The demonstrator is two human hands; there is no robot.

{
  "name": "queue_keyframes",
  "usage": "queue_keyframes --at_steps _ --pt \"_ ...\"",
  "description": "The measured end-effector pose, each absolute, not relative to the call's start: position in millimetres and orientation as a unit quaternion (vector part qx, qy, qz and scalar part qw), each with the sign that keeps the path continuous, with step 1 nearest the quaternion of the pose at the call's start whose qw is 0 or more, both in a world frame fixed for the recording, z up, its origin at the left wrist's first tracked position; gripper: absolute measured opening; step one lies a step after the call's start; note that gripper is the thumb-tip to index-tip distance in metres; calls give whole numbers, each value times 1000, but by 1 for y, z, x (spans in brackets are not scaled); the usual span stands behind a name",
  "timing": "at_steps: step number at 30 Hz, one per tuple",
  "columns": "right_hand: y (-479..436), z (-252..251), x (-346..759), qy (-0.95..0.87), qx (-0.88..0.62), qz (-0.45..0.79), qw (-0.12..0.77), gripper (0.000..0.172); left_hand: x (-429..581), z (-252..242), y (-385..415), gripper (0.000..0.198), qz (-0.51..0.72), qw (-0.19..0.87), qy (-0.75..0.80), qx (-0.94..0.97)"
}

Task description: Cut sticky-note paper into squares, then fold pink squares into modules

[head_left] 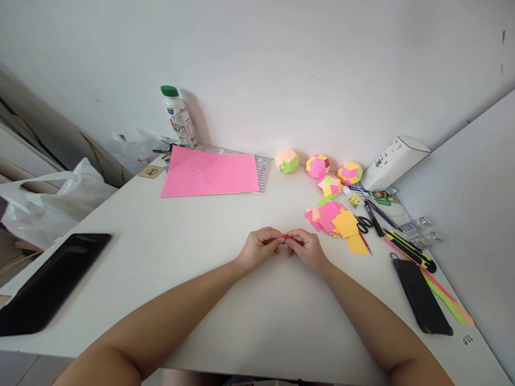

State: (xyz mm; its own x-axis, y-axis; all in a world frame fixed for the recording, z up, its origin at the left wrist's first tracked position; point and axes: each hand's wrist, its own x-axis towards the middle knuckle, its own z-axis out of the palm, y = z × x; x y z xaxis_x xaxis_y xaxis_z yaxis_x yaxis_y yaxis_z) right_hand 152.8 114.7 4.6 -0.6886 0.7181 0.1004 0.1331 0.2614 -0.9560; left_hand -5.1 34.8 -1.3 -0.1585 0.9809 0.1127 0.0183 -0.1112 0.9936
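Note:
My left hand and my right hand meet above the middle of the white table, each with thumb and fingers pinched on a small pink piece of paper. Mostly covered by my fingers, the piece shows only as a thin pink edge, so its shape cannot be made out. Just right of my right hand lies a loose pile of pink and orange paper pieces. Several many-sided paper balls in pink, yellow, green and orange stand behind the pile.
Pink sheets lie at the back left beside a green-capped bottle. Black scissors, a yellow-black cutter knife and a black phone line the right side. A black tablet-like slab lies left; a white box leans back right.

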Motion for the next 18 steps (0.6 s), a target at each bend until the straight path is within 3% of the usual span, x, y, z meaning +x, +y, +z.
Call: queue_keyframes --at_steps 18 --pt "117 2 154 -728 -279 566 267 22 -7 0 34 26 569 425 492 504"
